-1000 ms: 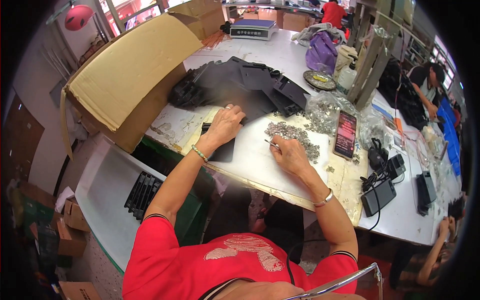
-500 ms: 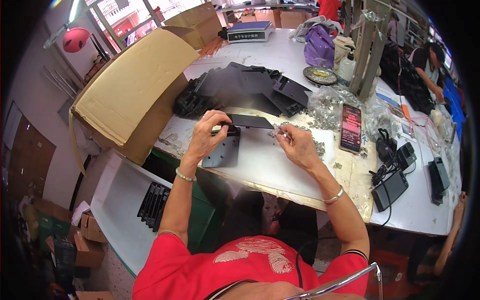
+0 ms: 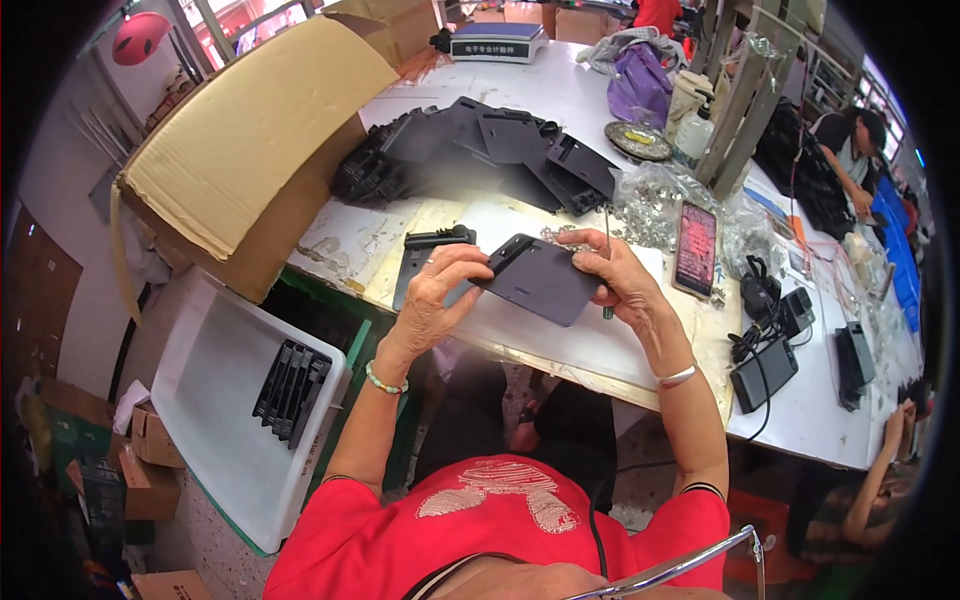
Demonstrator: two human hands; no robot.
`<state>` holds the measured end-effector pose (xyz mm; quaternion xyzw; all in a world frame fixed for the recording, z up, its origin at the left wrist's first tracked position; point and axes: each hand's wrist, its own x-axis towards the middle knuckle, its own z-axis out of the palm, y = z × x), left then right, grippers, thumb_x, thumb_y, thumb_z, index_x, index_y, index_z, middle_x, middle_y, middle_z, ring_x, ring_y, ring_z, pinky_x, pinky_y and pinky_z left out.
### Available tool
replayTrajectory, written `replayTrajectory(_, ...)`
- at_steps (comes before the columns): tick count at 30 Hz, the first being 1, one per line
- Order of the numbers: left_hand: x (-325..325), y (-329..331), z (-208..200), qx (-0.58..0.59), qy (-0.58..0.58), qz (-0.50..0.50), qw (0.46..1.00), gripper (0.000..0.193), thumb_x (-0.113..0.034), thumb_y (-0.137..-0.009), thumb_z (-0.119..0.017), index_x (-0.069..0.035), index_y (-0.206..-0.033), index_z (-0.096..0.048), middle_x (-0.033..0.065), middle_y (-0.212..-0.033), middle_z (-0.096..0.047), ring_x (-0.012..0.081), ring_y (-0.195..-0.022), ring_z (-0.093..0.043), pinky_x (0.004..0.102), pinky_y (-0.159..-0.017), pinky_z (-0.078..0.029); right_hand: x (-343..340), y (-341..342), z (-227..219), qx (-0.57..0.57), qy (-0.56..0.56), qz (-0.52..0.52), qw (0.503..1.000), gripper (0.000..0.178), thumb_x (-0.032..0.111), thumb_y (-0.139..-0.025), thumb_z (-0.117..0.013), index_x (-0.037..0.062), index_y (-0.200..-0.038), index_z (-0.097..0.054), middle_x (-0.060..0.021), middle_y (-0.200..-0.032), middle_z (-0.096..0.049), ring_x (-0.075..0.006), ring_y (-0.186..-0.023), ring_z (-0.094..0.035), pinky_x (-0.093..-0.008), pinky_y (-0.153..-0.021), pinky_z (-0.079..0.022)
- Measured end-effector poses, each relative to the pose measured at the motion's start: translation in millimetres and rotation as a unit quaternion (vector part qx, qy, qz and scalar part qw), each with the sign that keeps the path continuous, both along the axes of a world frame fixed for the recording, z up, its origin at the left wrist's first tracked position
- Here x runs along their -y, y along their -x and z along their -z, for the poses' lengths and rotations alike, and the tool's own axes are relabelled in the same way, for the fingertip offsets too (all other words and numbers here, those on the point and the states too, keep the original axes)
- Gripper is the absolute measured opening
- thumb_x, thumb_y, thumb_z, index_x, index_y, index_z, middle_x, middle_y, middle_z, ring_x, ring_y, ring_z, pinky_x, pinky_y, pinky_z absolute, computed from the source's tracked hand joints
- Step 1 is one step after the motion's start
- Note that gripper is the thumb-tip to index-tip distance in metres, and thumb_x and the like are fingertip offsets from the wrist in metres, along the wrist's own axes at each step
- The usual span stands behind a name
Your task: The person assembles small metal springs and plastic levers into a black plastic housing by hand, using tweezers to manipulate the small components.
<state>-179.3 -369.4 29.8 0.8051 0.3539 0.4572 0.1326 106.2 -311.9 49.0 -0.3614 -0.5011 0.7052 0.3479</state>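
Observation:
Both of my hands hold a flat black plastic panel (image 3: 545, 280) over the near table edge. My left hand (image 3: 440, 298) pinches its left end, beside a raised slotted strip. My right hand (image 3: 625, 280) grips the right edge, thumb on top. A thin tool (image 3: 607, 313) with a green end also passes through the right hand; its exact kind is unclear. Beyond my left fingers a second black panel (image 3: 415, 262) lies on the table, partly covered by that hand. Small metal parts (image 3: 650, 205) lie in and around a clear plastic bag beyond my right hand.
A heap of black panels (image 3: 480, 145) lies behind my hands. An open cardboard box (image 3: 250, 150) stands at left, above a white tub (image 3: 210, 370) holding several black parts. A phone (image 3: 695, 250), black adapters with cables (image 3: 765, 372) and a metal post (image 3: 745, 100) are at right.
The panel has turned from nearly edge-on to showing its broad face and come nearer. My right hand has moved from the small metal parts onto the panel's right edge.

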Motion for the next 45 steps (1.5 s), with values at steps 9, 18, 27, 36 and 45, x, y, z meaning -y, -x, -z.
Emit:
replayTrajectory(9,6,24,29,-0.144,0.023,-0.095,0.985,0.036,-0.003,-0.076,-0.07,-0.004,-0.112,-0.067,0.0125,-0.119,-0.062,0.0339,-0.125,-0.052,0.0453,-0.107,-0.039,52,12,4,0.113,0.037,-0.005,0.993,0.033,0.007,-0.095,-0.049,0.0027,-0.127,-0.054,-0.0041,-0.086,-0.064,-0.0065,-0.052,-0.058,-0.0154,-0.039,-0.031)
replayTrajectory(18,30,-2,22,-0.006,0.039,-0.078,0.996,0.038,-0.01,-0.078,-0.076,-0.002,-0.115,-0.067,0.016,-0.12,-0.062,0.0363,-0.117,-0.055,0.0452,-0.101,-0.045,72,30,15,0.042,0.07,0.057,0.995,0.033,0.0,-0.099,-0.047,0.0009,-0.131,-0.045,-0.0096,-0.088,-0.064,-0.0127,-0.056,-0.063,-0.0204,-0.039,-0.033)
replayTrajectory(27,37,-17,58,-0.038,0.001,-0.097,0.995,0.04,-0.012,-0.073,-0.082,-0.005,-0.11,-0.07,0.0135,-0.125,-0.06,0.0356,-0.122,-0.055,0.045,-0.103,-0.045,13,25,29,0.395,-0.481,0.126,0.773,0.007,0.006,-0.089,-0.065,-0.0006,-0.09,-0.068,-0.0196,-0.08,-0.065,-0.0352,-0.069,-0.066,-0.042,-0.064,-0.051)
replayTrajectory(36,53,-15,61,0.001,0.0,-0.102,0.995,0.039,-0.016,-0.075,-0.081,-0.006,-0.111,-0.069,0.0155,-0.127,-0.058,0.0384,-0.124,-0.053,0.046,-0.102,-0.046,-22,48,42,0.466,-0.47,0.071,0.746,0.008,0.007,-0.084,-0.065,-0.0014,-0.083,-0.064,-0.0228,-0.084,-0.065,-0.0434,-0.081,-0.065,-0.0486,-0.071,-0.052)
replayTrajectory(45,68,-25,66,-0.013,-0.011,-0.138,0.99,0.054,-0.03,-0.07,-0.086,-0.007,-0.115,-0.069,0.0173,-0.131,-0.055,0.041,-0.129,-0.047,0.05,-0.108,-0.04,-23,49,35,0.531,-0.499,0.007,0.685,0.008,0.004,-0.085,-0.061,-0.0019,-0.086,-0.056,-0.0242,-0.09,-0.064,-0.0448,-0.083,-0.064,-0.0509,-0.072,-0.052)
